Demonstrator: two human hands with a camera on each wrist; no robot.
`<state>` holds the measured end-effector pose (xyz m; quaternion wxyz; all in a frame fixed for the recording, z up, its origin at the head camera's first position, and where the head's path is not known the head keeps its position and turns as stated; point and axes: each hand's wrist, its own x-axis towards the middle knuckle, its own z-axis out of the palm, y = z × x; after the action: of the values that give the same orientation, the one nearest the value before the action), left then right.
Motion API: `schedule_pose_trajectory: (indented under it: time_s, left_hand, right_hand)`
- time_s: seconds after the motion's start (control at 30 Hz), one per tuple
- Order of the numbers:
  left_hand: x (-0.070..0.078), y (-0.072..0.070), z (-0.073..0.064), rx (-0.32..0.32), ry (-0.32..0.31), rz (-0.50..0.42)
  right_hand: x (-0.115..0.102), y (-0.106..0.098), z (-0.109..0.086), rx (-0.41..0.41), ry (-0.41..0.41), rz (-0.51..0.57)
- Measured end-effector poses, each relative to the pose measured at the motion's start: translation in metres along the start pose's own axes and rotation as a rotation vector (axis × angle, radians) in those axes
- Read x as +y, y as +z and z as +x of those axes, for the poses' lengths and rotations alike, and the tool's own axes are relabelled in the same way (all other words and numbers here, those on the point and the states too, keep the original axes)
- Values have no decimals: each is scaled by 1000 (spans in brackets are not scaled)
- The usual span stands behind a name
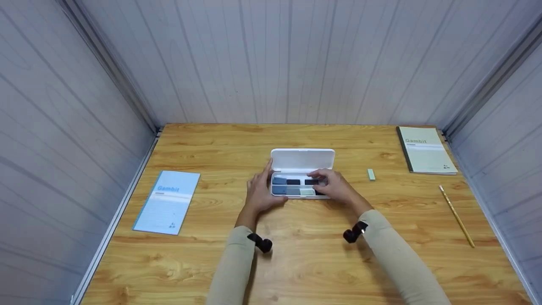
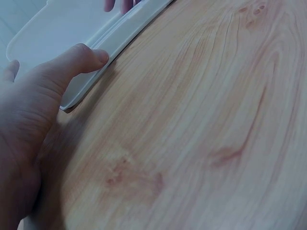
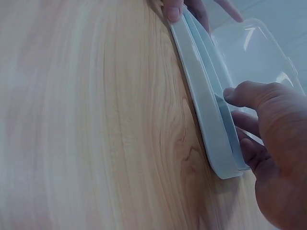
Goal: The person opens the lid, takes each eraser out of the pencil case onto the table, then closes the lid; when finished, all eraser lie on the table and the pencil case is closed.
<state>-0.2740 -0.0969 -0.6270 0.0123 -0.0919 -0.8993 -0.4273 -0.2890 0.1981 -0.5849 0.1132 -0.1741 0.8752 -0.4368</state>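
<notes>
An opened white pencil case [image 1: 302, 159] stands on the table, its lid raised at the back. Inside, rows of blue-grey and dark blocks lie beside a pale green eraser [image 1: 307, 192]. My left hand [image 1: 260, 191] grips the case's left end, thumb along the front edge and forefinger up by the lid. At the right end, my right hand [image 1: 336, 186] reaches in, thumb and forefinger on either side of a dark block [image 1: 311, 182]. In the right wrist view, the right thumb [image 3: 244, 94] is over the inner wall of the case; the other fingertips are partly hidden.
A second pale green eraser [image 1: 371, 174] lies to the right of the case. Farther right are a yellow pencil [image 1: 457, 217] and a cream notebook [image 1: 427, 150]. A blue-white notebook [image 1: 167, 203] lies at the left. Panel walls enclose the table [image 1: 305, 262] at the back and sides.
</notes>
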Motion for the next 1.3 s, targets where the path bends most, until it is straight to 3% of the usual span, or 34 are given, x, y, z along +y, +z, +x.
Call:
schedule_pose_trajectory:
  time_s: [0.53,0.8,1.3]
  left_hand:
    - [1,0,-1,12,23,-2]
    - [1,0,-1,7,18,9]
    - [0,0,0,1,2,5]
  right_hand:
    - [-4,0,3,-48,49,-21]
    - [-5,2,2,-36,-19,-94]
    - [-6,3,0,8,4,-141]
